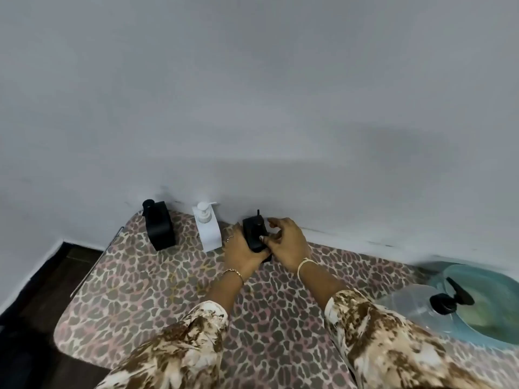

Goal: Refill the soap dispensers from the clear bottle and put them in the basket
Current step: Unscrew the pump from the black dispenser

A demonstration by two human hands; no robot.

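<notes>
- Head view: we see the black dispenser upright at the far edge of the counter, against the wall, held between both hands.
- The left hand wraps its body from the left; the right hand's fingers pinch its pump top.
- Its body is squat and matte black, with a thin nozzle pointing up.
- Just left stand a white dispenser and a second black dispenser; well to the right, the clear bottle sits by the teal basket.
</notes>
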